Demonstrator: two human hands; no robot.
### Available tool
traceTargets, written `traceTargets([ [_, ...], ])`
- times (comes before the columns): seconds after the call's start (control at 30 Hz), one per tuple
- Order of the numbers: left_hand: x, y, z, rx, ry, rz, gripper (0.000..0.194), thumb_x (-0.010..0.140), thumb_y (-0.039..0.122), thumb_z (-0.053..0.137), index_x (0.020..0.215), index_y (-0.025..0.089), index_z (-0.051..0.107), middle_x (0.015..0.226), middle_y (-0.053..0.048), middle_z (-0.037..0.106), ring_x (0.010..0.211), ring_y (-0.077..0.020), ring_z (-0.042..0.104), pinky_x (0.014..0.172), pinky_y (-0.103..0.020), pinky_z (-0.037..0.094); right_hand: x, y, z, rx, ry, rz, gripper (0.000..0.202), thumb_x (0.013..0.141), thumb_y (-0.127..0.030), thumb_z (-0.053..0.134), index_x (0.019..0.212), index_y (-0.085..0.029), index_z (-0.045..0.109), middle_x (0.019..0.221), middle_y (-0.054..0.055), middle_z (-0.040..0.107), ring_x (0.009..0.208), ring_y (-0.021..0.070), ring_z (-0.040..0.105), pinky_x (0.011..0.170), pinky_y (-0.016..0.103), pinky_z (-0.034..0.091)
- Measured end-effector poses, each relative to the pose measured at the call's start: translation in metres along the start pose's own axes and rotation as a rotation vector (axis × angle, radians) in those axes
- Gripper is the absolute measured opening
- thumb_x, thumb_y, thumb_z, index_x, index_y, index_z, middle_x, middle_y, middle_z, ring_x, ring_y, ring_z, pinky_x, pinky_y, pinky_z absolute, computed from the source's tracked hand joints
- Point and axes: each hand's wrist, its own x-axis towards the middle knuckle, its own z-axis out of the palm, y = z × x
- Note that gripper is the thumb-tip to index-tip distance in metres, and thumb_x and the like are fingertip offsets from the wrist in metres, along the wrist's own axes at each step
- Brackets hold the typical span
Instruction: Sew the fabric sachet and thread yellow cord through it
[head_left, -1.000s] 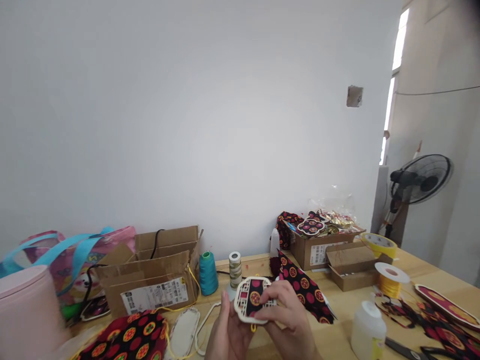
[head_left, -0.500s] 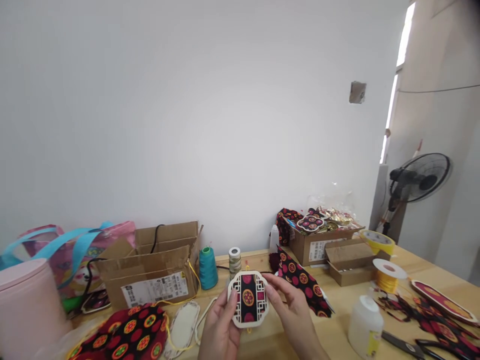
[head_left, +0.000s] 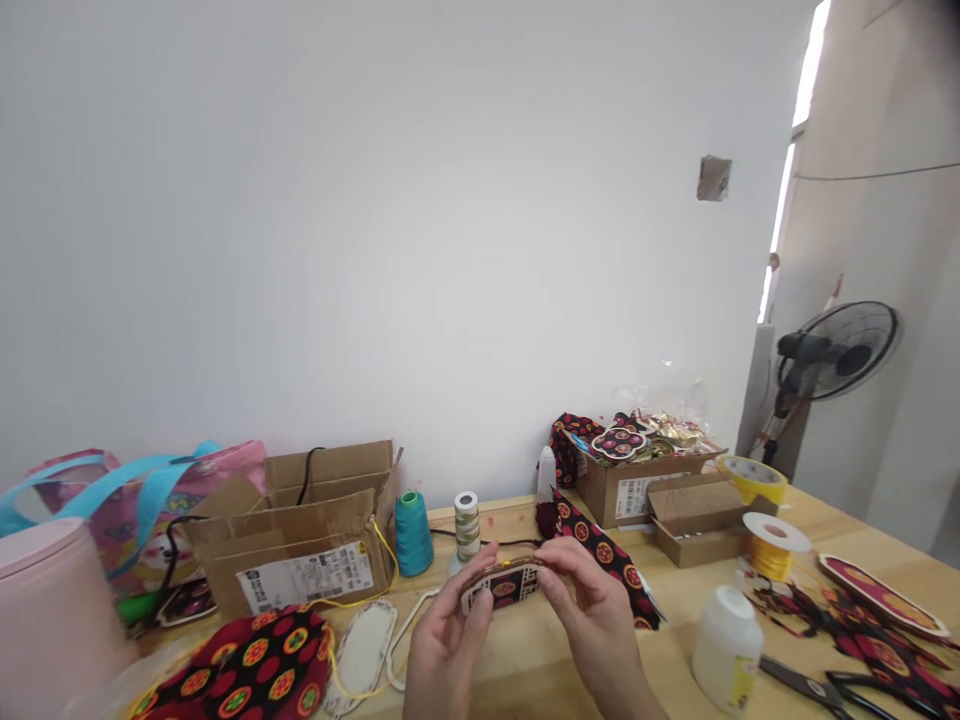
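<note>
Left hand [head_left: 448, 635] and right hand [head_left: 592, 615] grip opposite sides of the tilted fretwork ornament [head_left: 505, 588] between them, above the tabletop [head_left: 517, 675].

On the table [head_left: 519, 685], a canister [head_left: 52, 610] stands at the near left, a bag [head_left: 206, 490] behind it and a box [head_left: 225, 550] to the bag's right. A cloth bundle [head_left: 255, 665] lies before that box. Right of the box stand a thread cone [head_left: 414, 537], then a thread spool [head_left: 467, 535]. Near the centre, a plaque [head_left: 514, 588] is between the left hand [head_left: 450, 640] and the right hand [head_left: 592, 620]. Farther right, a carton [head_left: 600, 492] holds ornaments [head_left: 621, 443], with a second box [head_left: 697, 548] before it. At the near right, a bottle [head_left: 726, 650] stands left of scissors [head_left: 799, 682].
</note>
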Motion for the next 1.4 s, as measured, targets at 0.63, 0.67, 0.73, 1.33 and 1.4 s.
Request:
traceTargets([
  [0.63, -0.001, -0.001, 0.003, 0.051, 0.100, 0.100, 0.024, 0.060, 0.034, 0.068, 0.080, 0.021, 0.069, 0.101, -0.007, 0.066, 0.104, -0.0255, 0.052, 0.089, -0.034, 0.041, 0.000, 0.000, 0.002, -0.024, -0.031, -0.034, 0.012, 0.075, -0.018, 0.058, 0.081, -0.024, 0.065, 0.077, 0.002, 0.063, 0.077, 0.0169, 0.057, 0.069, 0.026, 0.046],
  [0.67, -0.001, -0.002, 0.003, 0.041, 0.099, 0.117, 0.022, 0.059, 0.033, 0.069, 0.078, 0.021, 0.069, 0.100, -0.007, 0.067, 0.104, -0.0253, 0.053, 0.088, -0.034, 0.042, 0.000, 0.000, 0.001, -0.026, -0.037, -0.032, 0.012, 0.075, -0.018, 0.058, 0.081, -0.024, 0.065, 0.078, 0.002, 0.062, 0.077, 0.0171, 0.057, 0.069, 0.026, 0.046],
  [0.73, 0.000, -0.003, 0.001, 0.033, 0.076, 0.155, 0.017, 0.059, 0.030, 0.069, 0.074, 0.022, 0.070, 0.099, -0.007, 0.067, 0.102, -0.0248, 0.055, 0.085, -0.032, 0.045, 0.000, -0.001, 0.001, -0.025, -0.051, -0.025, 0.011, 0.074, -0.018, 0.058, 0.080, -0.025, 0.066, 0.079, 0.003, 0.062, 0.078, 0.0176, 0.057, 0.068, 0.026, 0.047],
  [1.33, -0.001, -0.001, -0.003, 0.384, -0.044, 0.228, 0.012, 0.068, 0.029, 0.059, 0.068, 0.022, 0.069, 0.111, -0.009, 0.057, 0.109, -0.0266, 0.047, 0.082, -0.029, 0.043, -0.001, -0.011, 0.001, -0.060, -0.212, -0.071, 0.010, 0.076, -0.029, 0.056, 0.077, -0.023, 0.064, 0.074, 0.002, 0.058, 0.075, 0.0180, 0.054, 0.075, 0.031, 0.040],
  [1.4, -0.002, 0.000, -0.001, 0.386, -0.028, 0.231, 0.011, 0.068, 0.028, 0.060, 0.068, 0.022, 0.069, 0.110, -0.009, 0.057, 0.108, -0.0261, 0.047, 0.081, -0.028, 0.044, -0.001, -0.011, 0.002, -0.060, -0.208, -0.073, 0.011, 0.076, -0.030, 0.056, 0.077, -0.024, 0.065, 0.074, 0.002, 0.058, 0.075, 0.0184, 0.054, 0.074, 0.031, 0.040],
])
